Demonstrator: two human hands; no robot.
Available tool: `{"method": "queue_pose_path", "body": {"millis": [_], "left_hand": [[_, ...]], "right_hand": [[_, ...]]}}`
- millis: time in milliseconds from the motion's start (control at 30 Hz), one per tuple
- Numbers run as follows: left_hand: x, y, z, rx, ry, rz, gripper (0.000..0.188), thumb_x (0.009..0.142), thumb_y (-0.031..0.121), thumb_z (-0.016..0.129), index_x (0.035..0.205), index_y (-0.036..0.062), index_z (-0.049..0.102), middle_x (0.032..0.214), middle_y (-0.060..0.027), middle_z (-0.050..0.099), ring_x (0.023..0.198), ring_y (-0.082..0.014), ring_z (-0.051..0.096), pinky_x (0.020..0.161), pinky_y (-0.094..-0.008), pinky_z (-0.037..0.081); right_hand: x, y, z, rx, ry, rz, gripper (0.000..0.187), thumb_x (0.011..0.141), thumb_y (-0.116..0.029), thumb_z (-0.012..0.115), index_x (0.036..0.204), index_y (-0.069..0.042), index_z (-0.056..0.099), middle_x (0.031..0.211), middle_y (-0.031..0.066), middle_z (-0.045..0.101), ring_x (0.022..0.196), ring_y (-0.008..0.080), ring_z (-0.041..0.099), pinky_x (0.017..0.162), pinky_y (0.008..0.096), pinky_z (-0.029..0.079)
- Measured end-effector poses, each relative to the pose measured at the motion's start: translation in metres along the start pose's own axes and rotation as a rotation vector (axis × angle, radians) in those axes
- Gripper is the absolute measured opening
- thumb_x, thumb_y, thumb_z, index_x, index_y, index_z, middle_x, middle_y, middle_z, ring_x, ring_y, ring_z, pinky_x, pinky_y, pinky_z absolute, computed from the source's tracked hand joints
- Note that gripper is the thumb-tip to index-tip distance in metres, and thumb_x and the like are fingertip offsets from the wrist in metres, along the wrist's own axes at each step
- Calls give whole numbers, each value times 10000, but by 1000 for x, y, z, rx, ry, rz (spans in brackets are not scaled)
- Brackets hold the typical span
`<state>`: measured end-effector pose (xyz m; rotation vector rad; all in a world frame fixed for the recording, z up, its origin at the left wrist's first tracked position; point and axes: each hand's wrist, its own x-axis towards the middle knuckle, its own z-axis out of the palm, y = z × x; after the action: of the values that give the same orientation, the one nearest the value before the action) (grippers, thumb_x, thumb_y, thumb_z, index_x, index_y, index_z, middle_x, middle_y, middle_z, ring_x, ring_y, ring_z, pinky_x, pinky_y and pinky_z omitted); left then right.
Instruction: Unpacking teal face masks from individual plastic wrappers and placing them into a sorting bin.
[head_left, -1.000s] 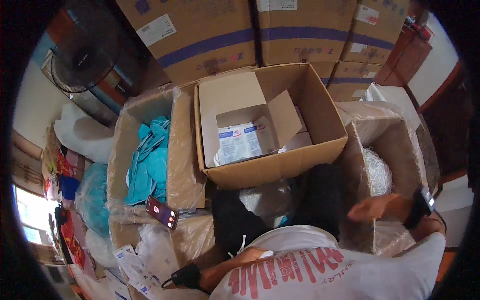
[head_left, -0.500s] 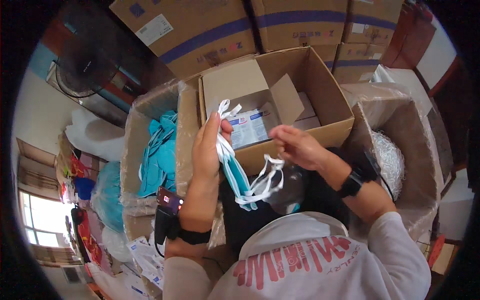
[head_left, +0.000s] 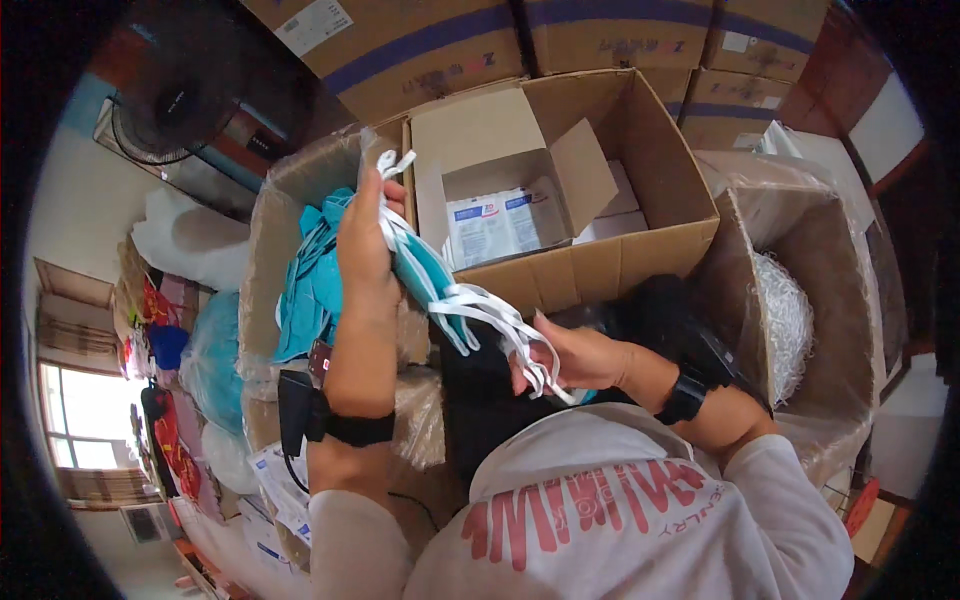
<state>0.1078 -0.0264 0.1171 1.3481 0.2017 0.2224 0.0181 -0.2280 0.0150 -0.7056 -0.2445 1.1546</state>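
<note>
My left hand [head_left: 364,245] is closed around one end of a small bundle of teal face masks [head_left: 425,272] with white edging. White loops poke out above its fingertips. The bundle slants down to the right in front of me. From its lower end, white elastic straps [head_left: 497,316] stretch across to my right hand [head_left: 588,356]. The right fingers are curled in among these straps, with the strap ends hanging past them. Part of the right fingers is hidden behind the straps.
An open carton [head_left: 600,262] ahead holds a smaller box with white-and-blue packets [head_left: 495,222]. A plastic-lined carton of teal masks [head_left: 312,290] stands left; another, with white stringy material [head_left: 783,325], stands right. Stacked cartons [head_left: 620,40] line the back. A fan [head_left: 165,125] is at far left.
My left hand has moved left and up with the mask bundle. The right hand has come down and now has the loose straps in its fingers, pulled out to the right.
</note>
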Motion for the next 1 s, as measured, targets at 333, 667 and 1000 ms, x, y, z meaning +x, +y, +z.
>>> {"method": "queue_pose_path", "body": {"millis": [333, 667, 1000], "left_hand": [[14, 9, -49, 610, 109, 347, 354, 867, 330, 503, 739, 12, 585, 624, -5, 515, 559, -86, 451, 528, -237, 354], [-84, -71, -48, 697, -734, -115, 190, 822, 183, 590, 955, 55, 635, 777, -38, 626, 665, -80, 528, 602, -262, 441], [-123, -84, -49, 335, -888, -620, 292, 884, 289, 442, 907, 55, 616, 510, 51, 410, 475, -33, 379, 439, -209, 287]], "right_hand": [[-36, 5, -19, -98, -41, -71, 361, 921, -401, 348, 707, -124, 435, 705, -46, 396, 594, 51, 294, 507, 195, 279], [-25, -17, -1, -919, 158, -182, 321, 917, -290, 410, 783, -30, 542, 694, 35, 522, 660, 112, 465, 609, 254, 400], [-35, -13, 9, -1265, 196, -101, 275, 909, -256, 423, 842, -7, 517, 719, 146, 555, 641, 250, 530, 622, 331, 426]]}}
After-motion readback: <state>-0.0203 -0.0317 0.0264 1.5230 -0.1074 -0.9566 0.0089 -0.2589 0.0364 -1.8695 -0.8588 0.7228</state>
